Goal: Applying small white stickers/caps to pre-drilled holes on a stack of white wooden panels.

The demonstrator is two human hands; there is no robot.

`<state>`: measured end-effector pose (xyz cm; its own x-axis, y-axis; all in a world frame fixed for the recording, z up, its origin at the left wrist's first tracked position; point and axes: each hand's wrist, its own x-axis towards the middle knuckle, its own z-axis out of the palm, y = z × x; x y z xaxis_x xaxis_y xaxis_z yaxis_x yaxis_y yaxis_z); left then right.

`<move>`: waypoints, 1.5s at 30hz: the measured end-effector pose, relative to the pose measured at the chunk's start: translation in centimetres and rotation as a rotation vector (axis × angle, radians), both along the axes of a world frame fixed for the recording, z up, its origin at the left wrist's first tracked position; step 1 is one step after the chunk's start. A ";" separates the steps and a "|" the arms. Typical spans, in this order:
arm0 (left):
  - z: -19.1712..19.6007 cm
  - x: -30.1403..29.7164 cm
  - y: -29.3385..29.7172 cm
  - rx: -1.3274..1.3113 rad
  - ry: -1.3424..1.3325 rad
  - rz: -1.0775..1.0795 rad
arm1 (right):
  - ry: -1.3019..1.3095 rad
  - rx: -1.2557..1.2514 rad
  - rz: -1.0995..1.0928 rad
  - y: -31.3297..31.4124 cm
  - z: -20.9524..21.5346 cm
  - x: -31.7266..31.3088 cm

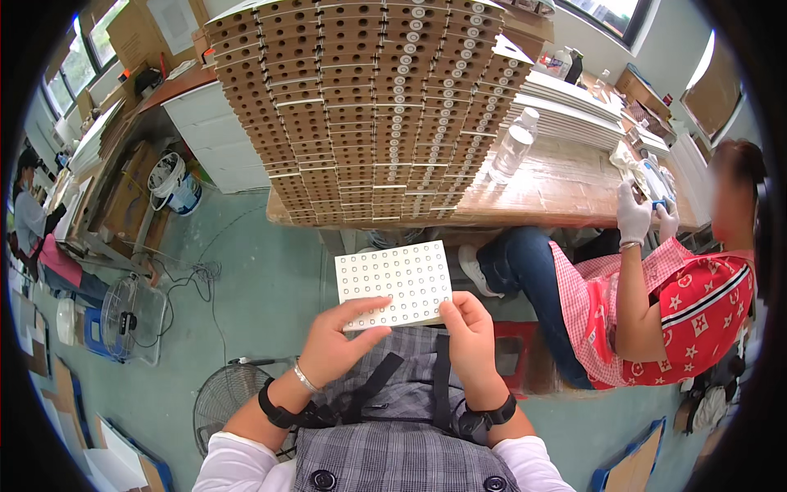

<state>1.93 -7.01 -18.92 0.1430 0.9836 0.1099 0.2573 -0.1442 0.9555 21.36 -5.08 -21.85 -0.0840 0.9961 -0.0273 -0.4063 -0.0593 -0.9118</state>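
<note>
A white rectangular board (397,269) with rows of small ringed dots is held tilted in front of my waist. My left hand (334,343) grips its lower left corner, the index finger lying across the dotted face and the thumb along the near edge. At the lower right corner, my right hand (470,334) pinches the board between thumb and bent fingers. Beyond it, a tall stack of brown hole-edged panels (352,123) rises at the front of the workbench, apart from both hands. The board's underside is hidden.
The wooden workbench (566,193) carries a clear bottle (516,143) and white sheets (566,111). A gloved co-worker in a red apron (689,312) sits close on the right, handling a small blue-and-white item. Fans (127,320), cables and a bucket (174,184) stand to the left.
</note>
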 end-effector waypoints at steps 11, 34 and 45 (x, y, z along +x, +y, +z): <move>1.2 -0.5 -1.0 -0.071 -0.055 0.000 | -0.491 0.404 0.147 -1.4 1.9 1.1; 1.5 -0.3 -1.4 0.266 0.402 0.149 | -0.852 0.731 -0.205 -1.5 1.1 2.3; 1.4 1.1 -0.4 0.345 0.507 -0.136 | -0.771 0.599 0.062 -2.1 1.9 1.8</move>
<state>3.06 -7.36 -17.55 0.3822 0.8728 0.3034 0.6237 -0.4859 0.6123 23.12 -7.19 -19.98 -0.3076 0.8577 0.4121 0.3026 0.4987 -0.8122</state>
